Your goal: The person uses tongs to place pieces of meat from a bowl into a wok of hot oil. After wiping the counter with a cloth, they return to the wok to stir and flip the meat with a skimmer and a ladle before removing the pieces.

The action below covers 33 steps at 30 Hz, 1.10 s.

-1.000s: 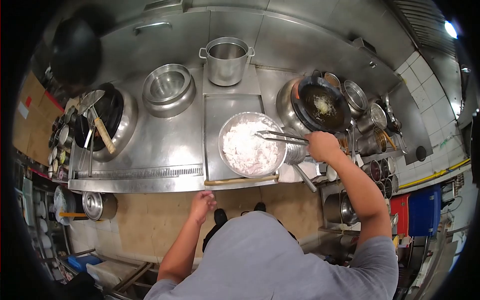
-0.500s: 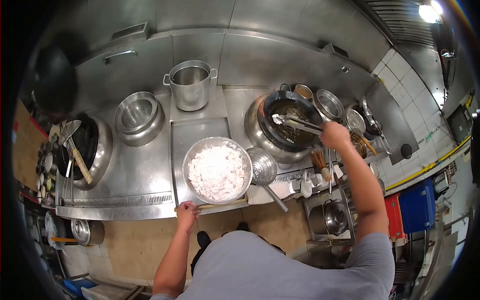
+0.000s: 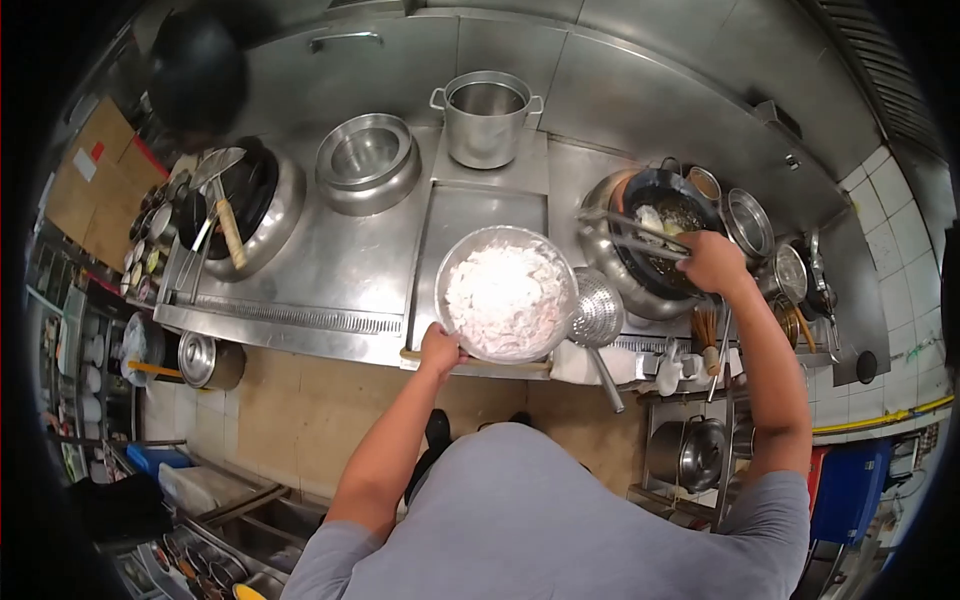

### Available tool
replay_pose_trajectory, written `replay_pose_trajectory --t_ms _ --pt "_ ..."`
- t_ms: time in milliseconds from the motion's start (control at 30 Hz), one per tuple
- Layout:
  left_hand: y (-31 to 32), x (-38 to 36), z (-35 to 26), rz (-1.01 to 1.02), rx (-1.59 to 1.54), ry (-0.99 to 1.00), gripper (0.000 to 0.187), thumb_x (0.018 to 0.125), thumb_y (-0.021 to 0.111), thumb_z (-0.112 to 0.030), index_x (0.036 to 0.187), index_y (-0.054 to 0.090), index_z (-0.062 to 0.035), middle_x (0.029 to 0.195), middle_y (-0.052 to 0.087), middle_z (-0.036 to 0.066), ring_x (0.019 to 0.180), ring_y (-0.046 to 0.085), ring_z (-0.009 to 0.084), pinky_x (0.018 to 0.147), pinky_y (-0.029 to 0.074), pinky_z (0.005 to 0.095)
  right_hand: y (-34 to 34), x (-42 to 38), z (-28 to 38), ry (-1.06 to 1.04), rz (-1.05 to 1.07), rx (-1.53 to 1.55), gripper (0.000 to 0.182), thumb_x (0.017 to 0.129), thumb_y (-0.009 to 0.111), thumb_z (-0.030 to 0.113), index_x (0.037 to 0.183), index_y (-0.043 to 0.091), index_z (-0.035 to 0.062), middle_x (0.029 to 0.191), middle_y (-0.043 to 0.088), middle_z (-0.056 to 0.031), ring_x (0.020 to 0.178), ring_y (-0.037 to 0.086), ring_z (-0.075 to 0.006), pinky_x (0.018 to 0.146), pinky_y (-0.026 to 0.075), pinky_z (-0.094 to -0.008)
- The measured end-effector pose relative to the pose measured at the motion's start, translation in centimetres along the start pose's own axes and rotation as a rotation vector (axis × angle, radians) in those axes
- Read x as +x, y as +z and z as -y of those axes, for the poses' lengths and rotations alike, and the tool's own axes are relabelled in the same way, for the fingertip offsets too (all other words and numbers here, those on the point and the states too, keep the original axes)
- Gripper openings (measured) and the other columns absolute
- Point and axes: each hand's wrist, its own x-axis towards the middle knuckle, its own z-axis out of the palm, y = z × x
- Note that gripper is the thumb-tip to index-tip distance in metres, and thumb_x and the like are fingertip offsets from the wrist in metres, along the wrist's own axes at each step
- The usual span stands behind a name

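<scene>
My right hand (image 3: 713, 262) is closed round the handles of metal tongs (image 3: 640, 230). Motion smears the tongs, whose tips reach past the left side of a black wok (image 3: 628, 262). Inside it, a pale coated piece of food (image 3: 652, 218) lies in bubbling oil (image 3: 690, 215). My left hand (image 3: 440, 352) grips the lower left rim of a large metal bowl (image 3: 447, 262) at the counter's front. Pale, flour-coated pieces (image 3: 505, 295) fill the bowl. Touching or close to its right side lies a perforated ladle (image 3: 596, 308), handle toward me.
A tall two-handled pot (image 3: 486, 135) stands at the back. Left of it, a metal basin (image 3: 366, 165) rests on a burner ring, and another wok (image 3: 240, 190) holds a wooden-handled strainer (image 3: 228, 225). A bamboo brush (image 3: 706, 335) and a white cloth (image 3: 600, 364) lie along the front edge.
My left hand has gone from the counter edge to the bowl's rim. The tongs have swung left over the wok, and a pale piece now lies in the oil. The view has shifted.
</scene>
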Motion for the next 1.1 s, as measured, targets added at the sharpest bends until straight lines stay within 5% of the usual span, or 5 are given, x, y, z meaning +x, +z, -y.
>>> replay_pose_trajectory --t_ms 300,667,867,1033,1100 --pt "0.0 -0.3 0.2 -0.022 0.02 0.027 0.015 0.102 0.06 -0.008 0.102 0.045 -0.0029 0.09 0.065 0.014 0.067 0.071 0.0239 0.051 0.057 0.0364 4.5 0.6 14.4 -0.262 0.155 -0.262 0.032 0.082 0.064 0.01 0.113 0.074 0.0108 0.111 0.076 -0.0129 0.103 0.073 -0.0356 0.088 0.059 -0.0479" --pt "-0.4 0.4 0.4 0.035 0.058 0.01 0.011 0.102 0.058 -0.008 0.106 0.049 -0.0029 0.093 0.066 0.013 0.065 0.071 0.0214 0.048 0.055 0.0331 -2.5 -7.4 -0.4 0.219 -0.018 -0.037 0.035 0.089 0.071 0.03 0.121 0.074 0.0148 0.114 0.074 -0.0184 0.108 0.07 -0.038 0.092 0.056 -0.049" --pt "-0.3 0.4 0.0 0.032 0.1 -0.023 0.012 0.103 0.057 -0.008 0.11 0.048 -0.0032 0.097 0.068 0.015 0.069 0.072 0.0227 0.052 0.058 0.0329 8.7 -3.0 -10.8 0.512 0.002 -0.055 0.03 0.086 0.065 0.019 0.111 0.075 0.0058 0.117 0.074 -0.0188 0.112 0.07 -0.037 0.094 0.057 -0.0459" --pt "-0.4 0.4 0.0 0.04 0.097 -0.013 0.017 0.102 0.059 -0.01 0.113 0.048 -0.0028 0.095 0.068 0.014 0.068 0.072 0.0227 0.051 0.058 0.0331 6.7 -4.0 -8.3 0.536 0.043 -0.084 0.029 0.083 0.065 0.019 0.105 0.076 0.0033 0.117 0.074 -0.0196 0.112 0.07 -0.0372 0.094 0.057 -0.0453" --pt "-0.5 0.6 0.2 0.047 0.076 -0.005 0.019 0.101 0.06 -0.011 0.113 0.048 -0.0032 0.095 0.067 0.014 0.067 0.072 0.0228 0.051 0.058 0.0334 4.7 -5.5 -5.7 0.38 0.008 -0.078 0.039 0.083 0.069 0.021 0.119 0.074 0.0066 0.12 0.073 -0.019 0.112 0.069 -0.0372 0.096 0.056 -0.0466"
